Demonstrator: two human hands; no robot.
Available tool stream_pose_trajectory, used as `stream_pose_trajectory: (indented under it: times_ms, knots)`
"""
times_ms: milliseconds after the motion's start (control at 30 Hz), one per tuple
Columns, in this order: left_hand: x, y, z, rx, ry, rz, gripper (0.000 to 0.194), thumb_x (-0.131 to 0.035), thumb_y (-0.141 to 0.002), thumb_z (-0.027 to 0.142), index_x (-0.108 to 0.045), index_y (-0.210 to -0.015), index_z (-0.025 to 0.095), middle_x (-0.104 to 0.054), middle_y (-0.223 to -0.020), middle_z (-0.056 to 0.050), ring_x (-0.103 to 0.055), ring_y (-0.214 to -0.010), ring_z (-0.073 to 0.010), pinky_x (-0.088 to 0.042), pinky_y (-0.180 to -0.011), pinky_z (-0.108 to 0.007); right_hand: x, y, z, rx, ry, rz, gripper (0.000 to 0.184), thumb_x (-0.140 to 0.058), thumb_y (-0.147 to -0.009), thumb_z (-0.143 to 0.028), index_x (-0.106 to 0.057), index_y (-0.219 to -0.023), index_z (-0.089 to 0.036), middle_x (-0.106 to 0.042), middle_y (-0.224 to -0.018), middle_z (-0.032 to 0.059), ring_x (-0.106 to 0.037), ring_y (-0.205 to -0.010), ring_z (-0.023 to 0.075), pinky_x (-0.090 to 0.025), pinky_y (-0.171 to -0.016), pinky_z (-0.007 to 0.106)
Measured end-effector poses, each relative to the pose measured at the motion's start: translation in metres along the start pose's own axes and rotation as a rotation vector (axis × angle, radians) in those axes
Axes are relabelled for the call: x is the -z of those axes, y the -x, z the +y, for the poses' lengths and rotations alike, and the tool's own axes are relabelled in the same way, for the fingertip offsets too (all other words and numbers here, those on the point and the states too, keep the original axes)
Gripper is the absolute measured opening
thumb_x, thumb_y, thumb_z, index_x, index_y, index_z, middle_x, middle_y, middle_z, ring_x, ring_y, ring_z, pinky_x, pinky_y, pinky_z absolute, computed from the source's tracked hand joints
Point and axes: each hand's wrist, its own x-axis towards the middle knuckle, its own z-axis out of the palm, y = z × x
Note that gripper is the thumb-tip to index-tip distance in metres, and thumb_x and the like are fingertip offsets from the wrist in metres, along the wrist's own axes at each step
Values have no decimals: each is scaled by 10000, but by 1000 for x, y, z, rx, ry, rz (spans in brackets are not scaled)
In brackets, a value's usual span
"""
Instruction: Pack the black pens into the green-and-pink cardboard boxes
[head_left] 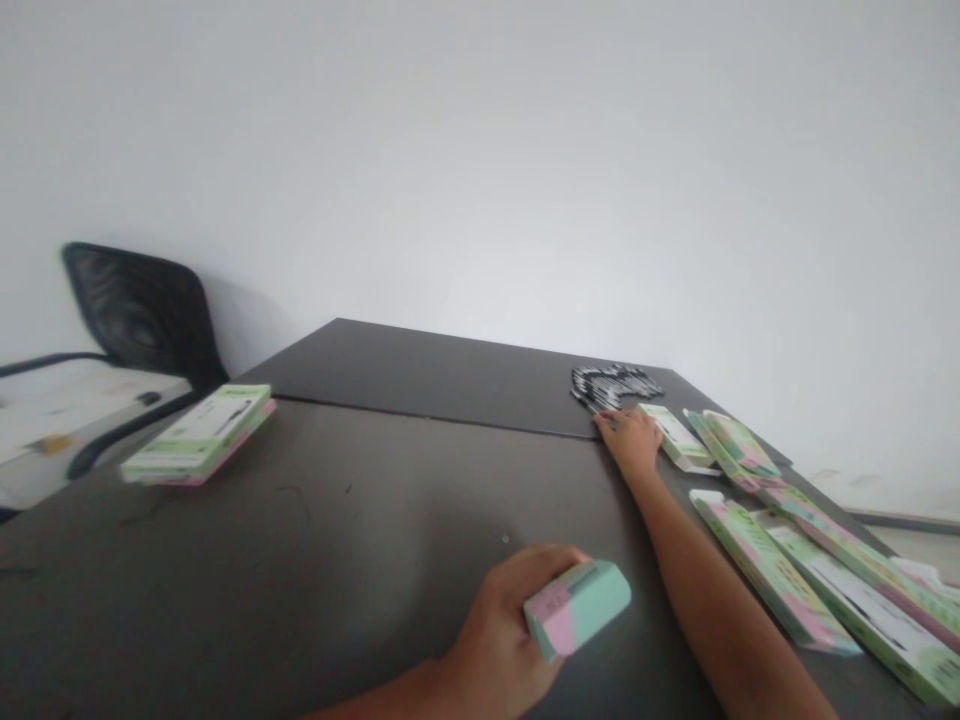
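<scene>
My left hand (pixel 506 630) is closed around a small carton (pixel 581 608), mint green and pink, tilted with one end towards me. My right hand (pixel 631 438) stretches to the far right of the table, at the near edge of a pile of slim black-and-white pens (pixel 615 385). Its fingers are drawn together, with a dark bit of a pen showing between them; the grip is small and partly hidden. Just right of that hand lies a green-and-white carton (pixel 677 437).
Several flat green, pink and white cartons (pixel 772 570) lie along the right side of the dark table (pixel 360 520). A stack of similar cartons (pixel 202 432) sits at its left edge. Behind that stands a black mesh chair (pixel 142 310). A white wall (pixel 480 170) rises behind the table.
</scene>
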Motion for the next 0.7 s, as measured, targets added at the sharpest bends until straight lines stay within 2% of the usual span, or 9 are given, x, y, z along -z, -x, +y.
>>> stream_pose_trajectory:
  times_ms: [133, 233, 367, 433, 567, 700]
  knots:
    - [1, 0, -2, 47, 3, -13, 274, -746, -897, 133, -762, -1146, 248, -824, -1090, -47, -776, -965, -194, -593, -895, -267, 5, -5, 0, 4, -8, -71, 397, -652, -1033, -487, -686, -1288, -185, -700, -1306, 100, -671, -1206, 269, -536, -1075, 536]
    - [1, 3, -8, 123, -17, -4, 217, -762, -926, 242, -769, -1143, 240, -813, -1065, -49, -765, -951, -199, -588, -892, -275, 10, -7, -4, -3, -39, -110, 370, -674, -1032, -434, -679, -1305, -185, -692, -1337, 106, -688, -1184, 258, -581, -1033, 508]
    - [1, 5, -15, 199, -45, 1, 240, -727, -967, 403, -777, -1128, 232, -792, -996, -53, -740, -893, -212, -599, -854, -308, 18, -1, -9, -28, -152, -123, 352, -682, -1033, -391, -673, -1322, -191, -681, -1362, 108, -693, -1175, 250, -603, -1008, 485]
    - [1, 5, -17, 224, -30, 7, 291, -714, -977, 468, -786, -1118, 223, -796, -991, -62, -737, -889, -221, -605, -853, -325, 24, 6, -11, -47, -247, -111, 362, -685, -1031, -390, -667, -1331, -190, -677, -1367, 110, -693, -1175, 251, -607, -1002, 484]
    - [2, 4, -25, 304, 66, 46, 390, -746, -958, 516, -788, -1175, 194, -820, -1119, -102, -762, -1013, -261, -610, -954, -384, 42, 26, -19, -80, -509, -60, 362, -687, -1030, -395, -668, -1324, -184, -687, -1339, 107, -703, -1140, 242, -617, -973, 465]
    - [3, 4, -35, 394, 155, 55, 490, -770, -939, 552, -771, -1245, 169, -817, -1188, -134, -771, -1056, -283, -628, -942, -393, 69, 62, -38, -86, -824, 45, 342, -646, -1047, -449, -678, -1225, -159, -721, -1150, 74, -714, -974, 199, -623, -868, 403]
